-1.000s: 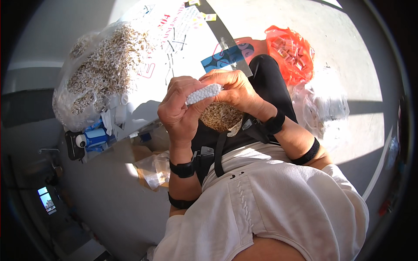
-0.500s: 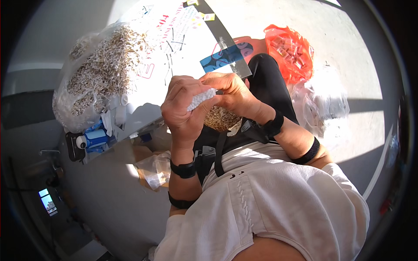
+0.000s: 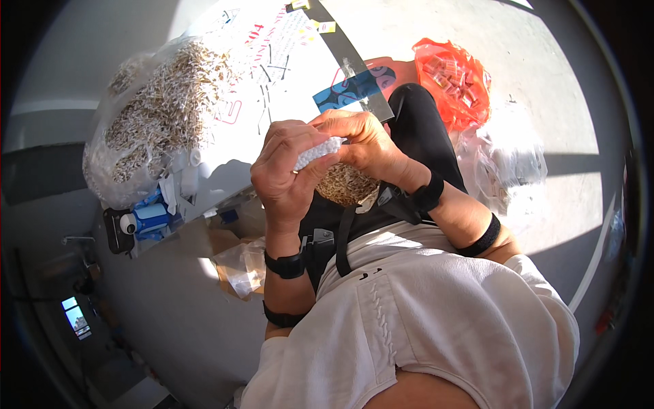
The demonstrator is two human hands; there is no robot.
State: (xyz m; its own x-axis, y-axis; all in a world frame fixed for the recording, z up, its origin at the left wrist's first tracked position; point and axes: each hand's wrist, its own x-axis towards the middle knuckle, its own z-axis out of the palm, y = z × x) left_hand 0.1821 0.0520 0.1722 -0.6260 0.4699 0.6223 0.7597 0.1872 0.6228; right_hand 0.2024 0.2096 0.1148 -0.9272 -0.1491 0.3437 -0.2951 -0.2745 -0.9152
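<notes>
Both hands come together in front of my lap around a tight bundle of cotton swabs (image 3: pixel 317 155), its white bumpy heads packed side by side. My left hand (image 3: pixel 279 163) is closed round the bundle's left side, fingers bent over the top and thumb below. My right hand (image 3: pixel 364 143) is closed on its right end, with fingertips touching the left hand's. The sticks' far ends are hidden by the fingers. Beneath the hands, a heap of loose swabs (image 3: pixel 344 185) rests at my lap. At the left, a large clear bag (image 3: pixel 102 167) full of swabs lies on the table.
The white table (image 3: pixel 266 88) carries printed marks and a blue strip (image 3: pixel 347 93). A blue-and-white bottle (image 3: pixel 150 217) lies by its near-left edge. Right of my leg are a red bag (image 3: pixel 477 88) of small packs and clear plastic bags (image 3: pixel 507 163). A cardboard box (image 3: pixel 225 255) stands below the table.
My fingers have shifted slightly on the bundle, and its white face sits a little higher and further right. Both hands keep their hold.
</notes>
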